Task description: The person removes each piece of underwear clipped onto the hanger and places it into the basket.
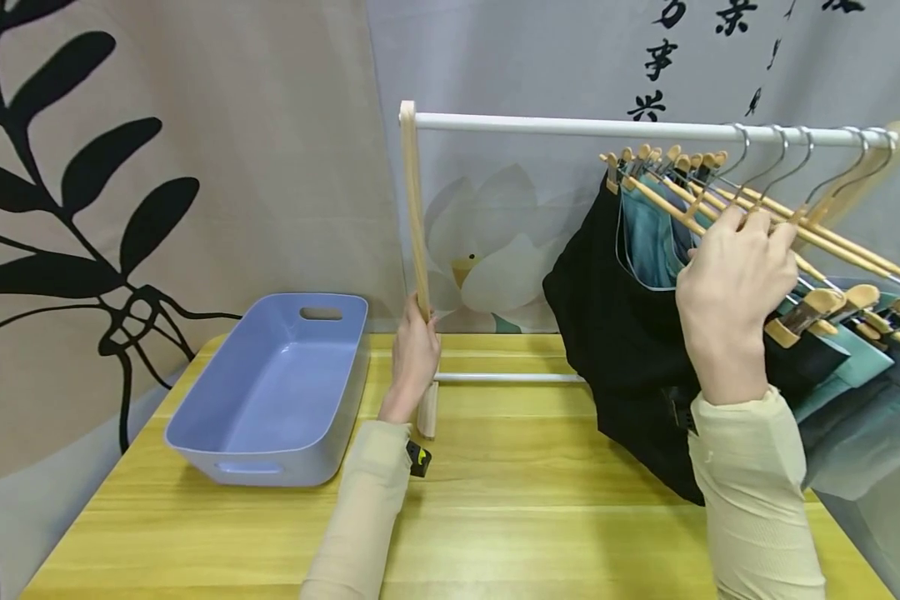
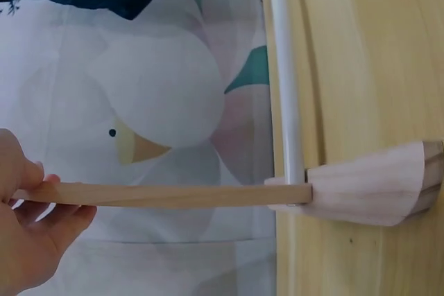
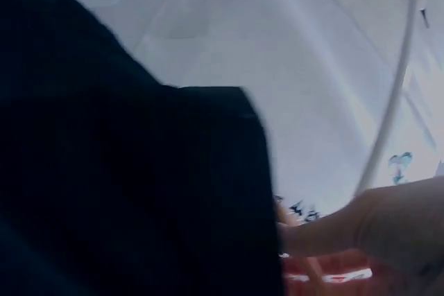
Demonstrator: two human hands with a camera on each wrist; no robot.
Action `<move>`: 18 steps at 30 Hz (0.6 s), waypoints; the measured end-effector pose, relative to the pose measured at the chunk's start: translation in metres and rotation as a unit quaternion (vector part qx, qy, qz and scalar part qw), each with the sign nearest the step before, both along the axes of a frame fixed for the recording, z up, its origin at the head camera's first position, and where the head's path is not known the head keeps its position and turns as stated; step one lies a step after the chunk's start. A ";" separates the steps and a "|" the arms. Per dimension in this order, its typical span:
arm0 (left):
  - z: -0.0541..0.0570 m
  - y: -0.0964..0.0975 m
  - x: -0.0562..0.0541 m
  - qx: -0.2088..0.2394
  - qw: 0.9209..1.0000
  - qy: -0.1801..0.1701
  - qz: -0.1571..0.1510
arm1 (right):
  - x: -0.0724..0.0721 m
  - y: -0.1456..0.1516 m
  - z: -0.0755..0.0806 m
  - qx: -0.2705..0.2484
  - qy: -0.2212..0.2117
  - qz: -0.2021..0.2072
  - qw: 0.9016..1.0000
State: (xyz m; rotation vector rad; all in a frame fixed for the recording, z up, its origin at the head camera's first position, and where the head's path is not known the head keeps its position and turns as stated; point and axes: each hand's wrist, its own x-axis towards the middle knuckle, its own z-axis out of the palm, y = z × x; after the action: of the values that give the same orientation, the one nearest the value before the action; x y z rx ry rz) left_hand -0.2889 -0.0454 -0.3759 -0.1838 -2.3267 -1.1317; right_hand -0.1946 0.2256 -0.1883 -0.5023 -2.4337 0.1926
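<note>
My left hand (image 1: 414,354) holds the left wooden upright (image 1: 412,200) of a small clothes rack, low down in the head view. In the left wrist view its thumb and fingers (image 2: 73,227) close round the slim wooden bar (image 2: 166,195). My right hand (image 1: 737,279) grips a wooden clip hanger (image 1: 663,202) among several bunched on the right part of the white rail (image 1: 532,124). Black clothing (image 1: 622,333) hangs nearest, with teal clothing (image 1: 645,237) and grey pieces behind. The right wrist view is mostly dark cloth (image 3: 139,185), hiding the right fingertips.
A blue plastic basket (image 1: 262,458) stands left of the rack on the wooden table (image 1: 525,517). The rack's lower white bar (image 1: 506,377) runs close above the tabletop. A printed curtain (image 1: 292,167) hangs behind. Clothes overhang the table's right side.
</note>
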 end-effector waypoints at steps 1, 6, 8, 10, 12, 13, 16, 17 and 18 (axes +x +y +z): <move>-0.001 0.000 -0.001 -0.010 1.000 0.005 0.004 | -0.002 0.003 -0.001 0.001 -0.008 0.001 1.000; -0.003 -0.002 -0.002 -0.026 1.000 0.012 0.008 | -0.007 0.008 -0.006 -0.001 0.013 0.022 1.000; -0.003 -0.002 -0.002 -0.027 1.000 0.012 0.008 | -0.007 0.009 -0.007 0.000 0.028 0.031 0.999; -0.003 -0.002 -0.002 -0.027 1.000 0.011 0.007 | -0.007 0.009 -0.007 0.003 0.037 0.039 0.999; -0.003 -0.002 -0.002 -0.027 1.000 0.014 0.006 | -0.006 0.010 -0.007 0.006 0.050 0.046 0.998; -0.003 -0.001 -0.002 -0.027 0.999 0.016 0.007 | -0.005 0.010 -0.007 0.007 0.059 0.050 0.997; -0.003 -0.001 -0.001 -0.028 0.999 0.018 0.009 | -0.004 0.011 -0.007 0.008 0.087 0.057 0.994; -0.003 -0.001 -0.001 -0.029 0.999 0.018 0.010 | -0.004 0.011 -0.006 0.009 0.095 0.059 0.994; -0.003 -0.001 -0.001 -0.029 0.999 0.019 0.010 | -0.003 0.011 -0.005 0.008 0.102 0.060 0.993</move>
State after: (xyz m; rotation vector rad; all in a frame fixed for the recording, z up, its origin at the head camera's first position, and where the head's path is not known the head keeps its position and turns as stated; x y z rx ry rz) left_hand -0.2898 -0.0461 -0.3792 -0.2007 -2.3251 -1.0425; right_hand -0.1979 0.2365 -0.1938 -0.3121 -2.2633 0.2616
